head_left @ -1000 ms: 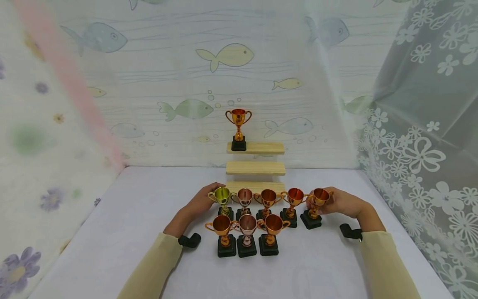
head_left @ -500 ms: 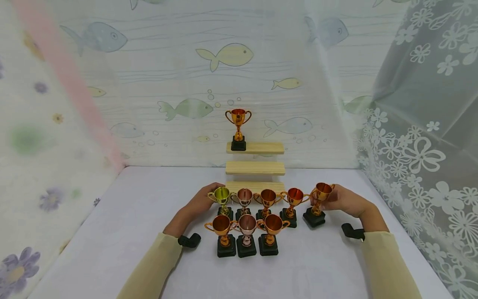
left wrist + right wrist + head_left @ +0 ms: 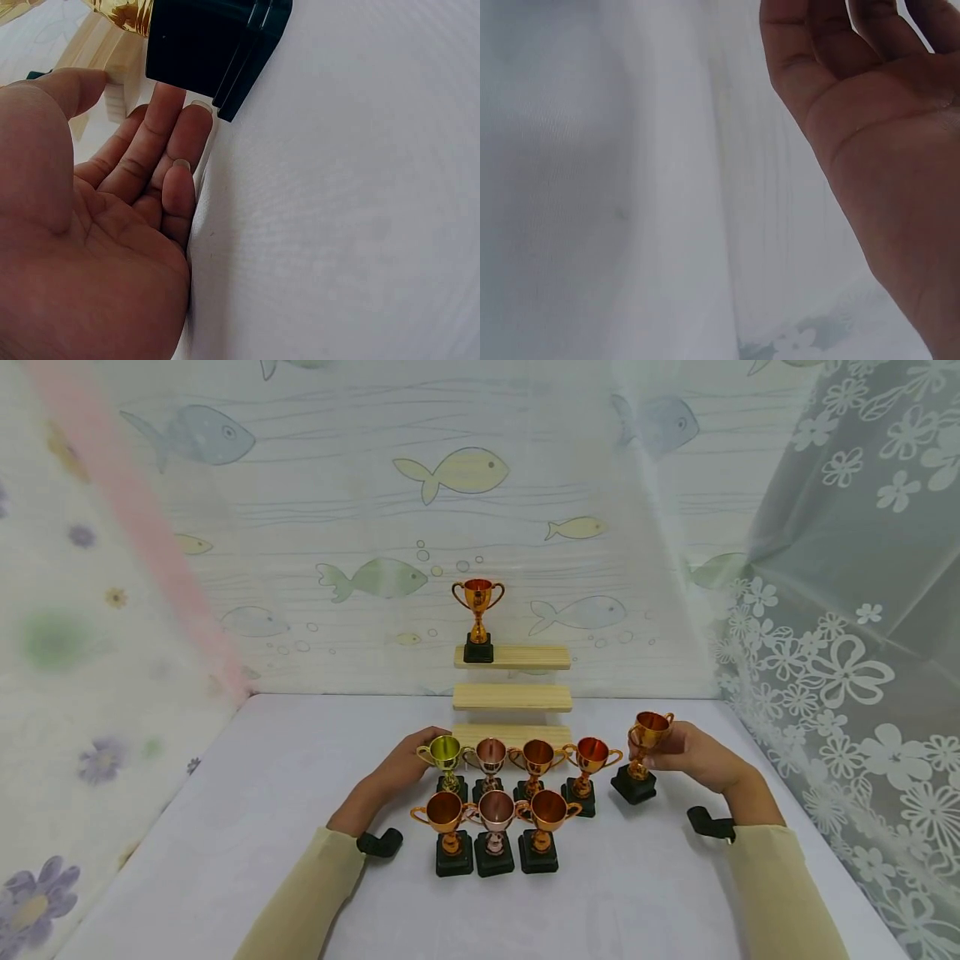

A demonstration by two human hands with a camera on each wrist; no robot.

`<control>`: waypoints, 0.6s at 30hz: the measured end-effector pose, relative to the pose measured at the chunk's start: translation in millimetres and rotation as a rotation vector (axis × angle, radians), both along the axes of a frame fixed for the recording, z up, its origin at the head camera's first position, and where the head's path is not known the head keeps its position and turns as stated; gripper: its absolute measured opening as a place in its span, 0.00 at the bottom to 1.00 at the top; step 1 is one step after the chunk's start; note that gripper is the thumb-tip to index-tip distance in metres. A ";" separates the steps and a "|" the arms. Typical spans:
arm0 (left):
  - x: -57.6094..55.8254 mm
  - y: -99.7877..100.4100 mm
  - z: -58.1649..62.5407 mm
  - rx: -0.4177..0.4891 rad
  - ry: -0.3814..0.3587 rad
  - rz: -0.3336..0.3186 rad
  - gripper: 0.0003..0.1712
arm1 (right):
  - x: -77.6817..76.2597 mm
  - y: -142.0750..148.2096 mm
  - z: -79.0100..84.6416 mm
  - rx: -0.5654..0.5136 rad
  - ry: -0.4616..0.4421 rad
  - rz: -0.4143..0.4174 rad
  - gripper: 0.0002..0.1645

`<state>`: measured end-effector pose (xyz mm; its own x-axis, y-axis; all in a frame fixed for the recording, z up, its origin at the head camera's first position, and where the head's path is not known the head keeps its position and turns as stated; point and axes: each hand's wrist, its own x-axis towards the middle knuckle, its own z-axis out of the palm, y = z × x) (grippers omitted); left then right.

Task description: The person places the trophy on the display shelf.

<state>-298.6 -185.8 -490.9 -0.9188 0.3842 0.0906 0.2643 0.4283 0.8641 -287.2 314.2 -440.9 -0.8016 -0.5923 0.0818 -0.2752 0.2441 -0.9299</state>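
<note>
My right hand pinches a small orange-gold trophy cup by its stem, right of the back row. The cup leans, and its black square base shows below the fingers. In the right wrist view, the palm and curled fingers of the right hand appear, but the cup is out of frame. My left hand rests on the table behind the yellow-gold trophy, holding nothing. The left wrist view shows its loosely bent fingers close to a black trophy base, with the thumb near the wooden shelf.
A pale wooden three-step stand stands at the back, one orange-gold trophy at the left of its top step. Before it are several trophies in a back row, with a silver-pink trophy between two orange-gold ones in front.
My right hand has raised the orange-gold trophy and carried it slightly back and right, away from the row's end. My left hand and the other trophies stay put.
</note>
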 end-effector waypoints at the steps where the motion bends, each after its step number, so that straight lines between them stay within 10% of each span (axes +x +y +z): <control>1: -0.2 0.0 -0.2 -0.002 -0.003 0.002 0.17 | 0.7 -0.9 1.1 0.001 0.002 -0.010 0.17; 18: 0.2 -0.2 1.7 -0.017 0.009 -0.008 0.18 | 8.0 -24.9 31.5 -0.094 0.128 -0.218 0.16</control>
<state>-298.4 -186.0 -489.2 -0.9148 0.3933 0.0921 0.2754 0.4402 0.8546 -279.1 289.3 -409.4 -0.8890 -0.3917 0.2373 -0.3427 0.2252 -0.9121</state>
